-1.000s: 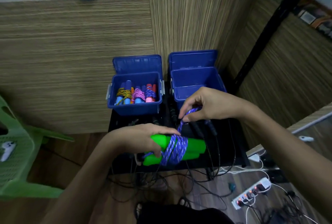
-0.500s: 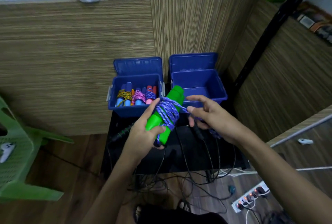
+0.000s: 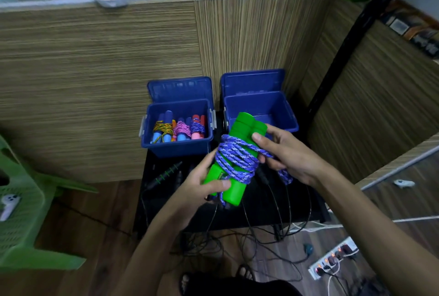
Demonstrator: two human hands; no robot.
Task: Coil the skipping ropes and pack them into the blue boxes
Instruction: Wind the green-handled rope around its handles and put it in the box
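1. Skipping rope [image 3: 237,157], two green handles with purple cord coiled round, is being held tilted in the air, just in front of the right blue box [image 3: 261,110].
2. Left hand [image 3: 202,184] is gripping the handles' lower end, thumb across; right hand [image 3: 282,150] is pinching the upper end, loose cord hanging from its palm.
3. Left blue box [image 3: 175,146], beside the right blue box, is holding coiled ropes [image 3: 178,129].
4. Both boxes are sitting on a black table [image 3: 261,207], lids up against a wood-grain wall [image 3: 95,81].
5. Cables [image 3: 237,248] and a power strip [image 3: 332,257] are lying on the wooden floor; a green chair [image 3: 21,212] is standing far left of the boxes.
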